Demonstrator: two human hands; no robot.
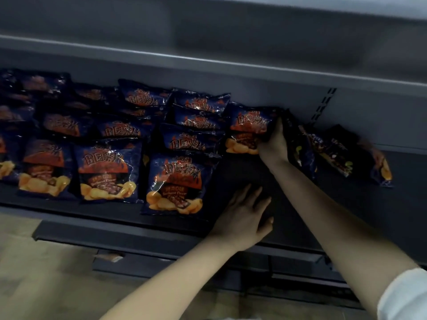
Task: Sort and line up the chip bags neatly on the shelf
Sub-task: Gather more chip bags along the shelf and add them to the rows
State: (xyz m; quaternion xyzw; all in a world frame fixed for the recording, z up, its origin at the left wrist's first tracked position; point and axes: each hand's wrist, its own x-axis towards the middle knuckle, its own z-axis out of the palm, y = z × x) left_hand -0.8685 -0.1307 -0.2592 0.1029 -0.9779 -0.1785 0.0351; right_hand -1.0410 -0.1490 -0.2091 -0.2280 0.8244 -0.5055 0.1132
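Several dark blue chip bags with orange print lie in overlapping rows on the dark shelf (pixel 245 172), filling its left and middle; the nearest one (pixel 176 184) lies at the front. My right hand (pixel 275 144) is shut on the right edge of a blue and orange chip bag (pixel 248 129) at the back of the shelf. Just right of that hand, darker bags (pixel 332 148) lean tilted against the back wall, with another blue bag (pixel 382 169) at the far right. My left hand (pixel 246 215) rests flat on the bare shelf near its front edge, fingers apart, holding nothing.
A grey upper shelf edge (pixel 208 63) runs across above the bags. A slotted upright (pixel 323 105) stands on the back wall at the right. Below the shelf's front lip (pixel 115 234) are lower shelf edges and a beige floor (pixel 46 285).
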